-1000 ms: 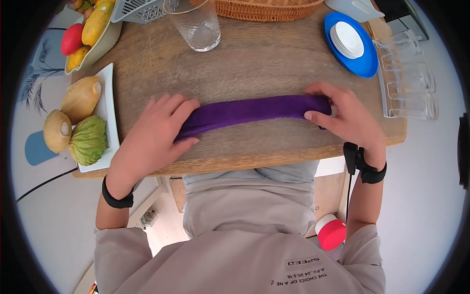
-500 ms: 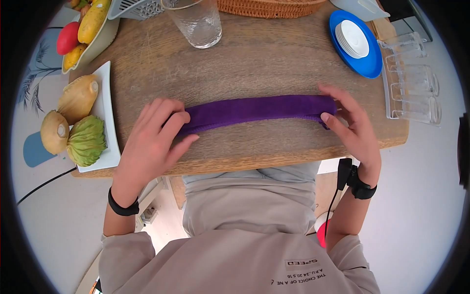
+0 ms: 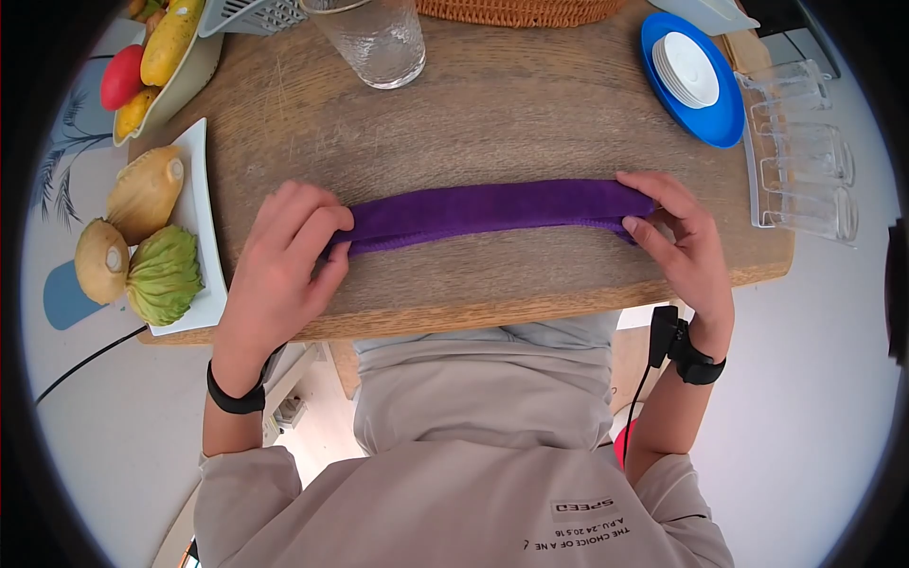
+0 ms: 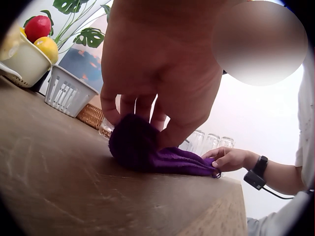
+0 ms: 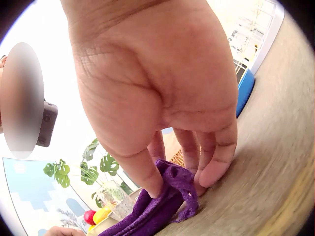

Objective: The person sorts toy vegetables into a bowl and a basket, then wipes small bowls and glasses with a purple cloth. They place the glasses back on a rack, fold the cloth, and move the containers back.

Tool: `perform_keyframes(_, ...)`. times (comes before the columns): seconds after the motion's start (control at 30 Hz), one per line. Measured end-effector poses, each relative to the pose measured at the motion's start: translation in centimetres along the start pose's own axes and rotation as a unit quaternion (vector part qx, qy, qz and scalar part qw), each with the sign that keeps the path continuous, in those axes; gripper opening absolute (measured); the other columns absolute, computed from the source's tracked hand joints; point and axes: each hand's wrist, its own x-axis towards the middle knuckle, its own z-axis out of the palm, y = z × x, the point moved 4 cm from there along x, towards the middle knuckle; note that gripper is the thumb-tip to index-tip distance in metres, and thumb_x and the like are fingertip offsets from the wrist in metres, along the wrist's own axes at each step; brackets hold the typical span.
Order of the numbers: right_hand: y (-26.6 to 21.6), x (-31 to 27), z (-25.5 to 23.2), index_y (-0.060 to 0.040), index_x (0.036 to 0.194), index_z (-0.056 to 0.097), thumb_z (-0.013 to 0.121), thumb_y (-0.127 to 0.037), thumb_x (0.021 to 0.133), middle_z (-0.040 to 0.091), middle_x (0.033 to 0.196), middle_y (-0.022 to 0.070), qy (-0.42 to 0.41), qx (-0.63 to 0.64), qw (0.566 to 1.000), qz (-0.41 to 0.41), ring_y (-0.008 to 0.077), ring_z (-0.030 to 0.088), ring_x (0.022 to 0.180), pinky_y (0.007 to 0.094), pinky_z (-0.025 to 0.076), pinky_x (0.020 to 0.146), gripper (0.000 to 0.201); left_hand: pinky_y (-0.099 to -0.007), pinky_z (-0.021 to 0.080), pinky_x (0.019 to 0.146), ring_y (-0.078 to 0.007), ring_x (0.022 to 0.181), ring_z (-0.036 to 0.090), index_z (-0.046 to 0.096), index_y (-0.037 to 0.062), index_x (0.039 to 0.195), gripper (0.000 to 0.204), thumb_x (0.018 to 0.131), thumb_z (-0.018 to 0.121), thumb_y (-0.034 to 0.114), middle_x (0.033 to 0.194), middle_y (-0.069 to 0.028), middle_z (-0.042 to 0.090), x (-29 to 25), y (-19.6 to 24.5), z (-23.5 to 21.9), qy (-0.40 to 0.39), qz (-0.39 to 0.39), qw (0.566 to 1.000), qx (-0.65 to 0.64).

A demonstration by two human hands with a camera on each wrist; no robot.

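Observation:
A purple cloth, folded into a long narrow strip, lies across the wooden table near its front edge. At the strip's left end my left hand pinches the cloth between thumb and fingers; the left wrist view shows the folded end bunched under the fingertips. My right hand grips the other end, thumb on the near side and fingers on the far side. In the right wrist view a frayed-looking purple edge with a loop shows between thumb and fingers.
To the left, a white plate holds several fruits, with a fruit bowl behind. A clear glass and wicker basket stand at the back. A blue plate with white dishes and a rack of glasses are at right.
My left hand has drawn its thumb and fingers together on the strip's left end. My right hand has moved slightly right and toward me at the other end. The strip stays stretched lengthwise.

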Motion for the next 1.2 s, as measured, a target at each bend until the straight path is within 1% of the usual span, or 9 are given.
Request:
perform_keyframes(0.07,0.0,0.0,0.0,-0.0048,0.127,0.066,0.064,0.008,0.088,0.061,0.123,0.0072,0.002,0.001,1.000,-0.001,0.0163,0.060,0.108,0.0283,0.049,0.093,0.042,-0.0399,0.048,0.079,-0.0335,0.092,0.057,0.058,0.0008,0.093,0.029,0.070,0.070,-0.010,0.097,-0.0132,0.057,-0.2,0.0,0.1,-0.008,0.009,1.000,0.015)
perform_keyframes(0.17,0.0,0.0,0.1,-0.0041,0.124,0.068,0.066,0.010,0.084,0.065,0.114,0.0083,0.033,-0.011,0.999,-0.039,0.0166,0.062,0.094,0.0267,0.053,0.079,0.042,-0.0409,0.048,0.077,-0.0332,0.089,0.057,0.057,0.0008,0.092,0.029,0.069,0.069,-0.011,0.094,-0.0126,0.057,-0.1,0.6,0.1,0.008,0.027,0.999,0.027)
perform_keyframes(0.47,-0.5,0.0,0.3,-0.0101,0.128,0.069,0.061,0.013,0.084,0.066,0.116,0.0085,0.028,-0.045,0.998,-0.037,0.0175,0.064,0.091,0.0275,0.052,0.077,0.051,-0.0407,0.048,0.073,-0.0326,0.085,0.057,0.057,0.0010,0.093,0.028,0.070,0.065,-0.013,0.093,-0.0129,0.056,-0.4,0.5,0.5,0.031,0.037,0.999,0.017)
perform_keyframes(0.57,-0.1,-0.1,0.2,-0.0108,0.122,0.073,0.059,0.015,0.083,0.066,0.115,0.0080,0.033,-0.091,0.994,-0.051,0.0180,0.064,0.090,0.0279,0.051,0.077,0.049,-0.0410,0.048,0.072,-0.0322,0.085,0.057,0.057,0.0014,0.092,0.027,0.071,0.064,-0.013,0.092,-0.0129,0.055,-0.3,0.5,0.8,0.034,0.014,0.999,0.035)
perform_keyframes(0.67,0.6,-0.3,0.2,-0.0084,0.121,0.074,0.056,0.017,0.088,0.064,0.124,0.0067,0.035,-0.091,0.994,-0.047,0.0151,0.061,0.100,0.0257,0.049,0.080,0.045,-0.0411,0.048,0.071,-0.0321,0.084,0.057,0.056,0.0015,0.091,0.027,0.070,0.065,-0.011,0.092,-0.0127,0.055,-0.4,0.5,1.2,0.030,0.023,0.998,0.055)
perform_keyframes(0.77,0.5,-0.3,0.4,-0.0099,0.116,0.076,0.059,0.017,0.083,0.069,0.116,0.0077,0.066,-0.064,0.995,-0.037,0.0177,0.065,0.092,0.0279,0.052,0.079,0.046,-0.0410,0.048,0.070,-0.0319,0.082,0.057,0.056,0.0013,0.091,0.027,0.068,0.066,-0.010,0.091,-0.0125,0.054,-0.6,0.6,1.6,0.020,0.048,0.995,0.088)
perform_keyframes(0.97,1.3,-0.5,0.5,-0.0112,0.113,0.077,0.061,0.017,0.083,0.070,0.116,0.0072,0.088,-0.065,0.992,-0.071,0.0174,0.066,0.094,0.0267,0.053,0.081,0.045,-0.0414,0.045,0.067,-0.0308,0.076,0.053,0.052,0.0026,0.085,0.024,0.067,0.064,-0.006,0.084,-0.0121,0.047,-0.5,1.0,2.1,-0.020,0.079,0.989,0.127)
perform_keyframes(1.07,1.1,-0.6,0.3,-0.0097,0.110,0.078,0.062,0.016,0.082,0.071,0.116,0.0070,0.095,-0.076,0.989,-0.082,0.0171,0.067,0.096,0.0266,0.053,0.082,0.042,-0.0404,0.044,0.065,-0.0298,0.074,0.051,0.050,0.0033,0.084,0.021,0.069,0.063,-0.004,0.083,-0.0118,0.046,-0.2,1.5,2.3,-0.021,0.078,0.988,0.135)
perform_keyframes(1.2,1.3,-0.7,0.0,-0.0049,0.102,0.078,0.062,0.017,0.080,0.071,0.115,0.0080,0.107,-0.036,0.993,-0.044,0.0159,0.067,0.097,0.0270,0.053,0.082,0.034,-0.0387,0.044,0.065,-0.0283,0.073,0.052,0.051,0.0037,0.084,0.019,0.069,0.062,-0.002,0.083,-0.0110,0.048,-0.2,1.8,2.6,-0.040,0.062,0.984,0.162)
